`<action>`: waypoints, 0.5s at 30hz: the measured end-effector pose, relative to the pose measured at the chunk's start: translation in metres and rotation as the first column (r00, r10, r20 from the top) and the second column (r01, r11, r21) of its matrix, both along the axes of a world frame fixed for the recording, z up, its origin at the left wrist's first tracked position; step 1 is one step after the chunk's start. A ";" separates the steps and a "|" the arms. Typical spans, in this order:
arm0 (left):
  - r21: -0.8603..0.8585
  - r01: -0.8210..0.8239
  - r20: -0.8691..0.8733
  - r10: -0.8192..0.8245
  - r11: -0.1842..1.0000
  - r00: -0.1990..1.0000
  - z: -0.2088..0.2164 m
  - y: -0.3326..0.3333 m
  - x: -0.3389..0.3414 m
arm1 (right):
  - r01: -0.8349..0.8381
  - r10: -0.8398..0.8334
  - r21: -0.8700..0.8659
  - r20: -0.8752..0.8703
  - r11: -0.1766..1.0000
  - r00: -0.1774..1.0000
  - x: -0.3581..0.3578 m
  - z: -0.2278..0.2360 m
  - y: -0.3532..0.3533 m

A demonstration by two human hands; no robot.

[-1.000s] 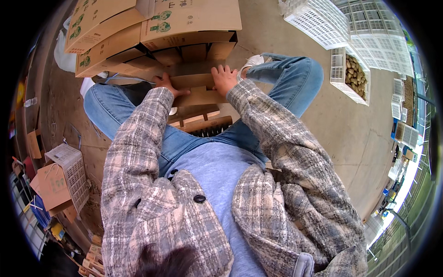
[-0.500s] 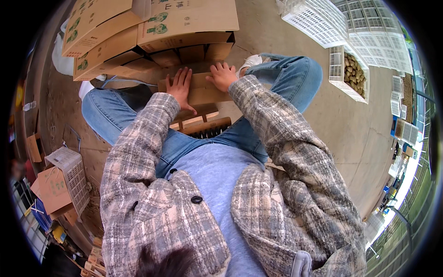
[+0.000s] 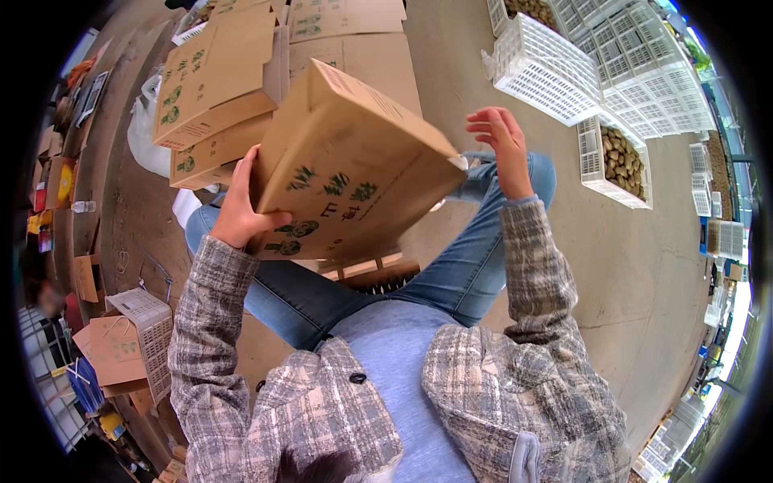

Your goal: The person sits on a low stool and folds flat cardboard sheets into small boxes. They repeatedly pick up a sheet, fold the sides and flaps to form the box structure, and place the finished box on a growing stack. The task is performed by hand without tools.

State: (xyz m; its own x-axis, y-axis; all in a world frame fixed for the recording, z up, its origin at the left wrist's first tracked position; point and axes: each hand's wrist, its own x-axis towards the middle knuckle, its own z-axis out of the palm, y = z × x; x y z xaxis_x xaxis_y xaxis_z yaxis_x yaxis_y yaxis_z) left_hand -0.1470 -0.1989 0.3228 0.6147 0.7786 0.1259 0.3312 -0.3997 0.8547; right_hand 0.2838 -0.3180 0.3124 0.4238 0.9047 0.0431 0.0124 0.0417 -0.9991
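Note:
A brown cardboard box with green print is tilted up in front of me, above my lap. My left hand grips its left side, thumb across the printed face and fingers round the edge. My right hand is raised to the right of the box, apart from it, fingers spread and holding nothing. Beneath the box, between my legs, a low wooden piece with a row of dark bristles or teeth shows in part; the box hides the rest.
Beyond the box stand several stacked cardboard boxes. White plastic crates are piled at the far right, next to a crate of brown roundish produce. A white bag and a box with a crate lie to the left.
The box that lay low under both hands has been lifted and tilted up in my left hand. My right hand has come off it and moved right. The view has shifted.

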 end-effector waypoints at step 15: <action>-0.703 0.160 0.442 0.248 0.693 0.862 0.047 0.088 0.096 | -0.105 0.163 0.173 -0.364 0.979 0.917 0.001 0.057 0.006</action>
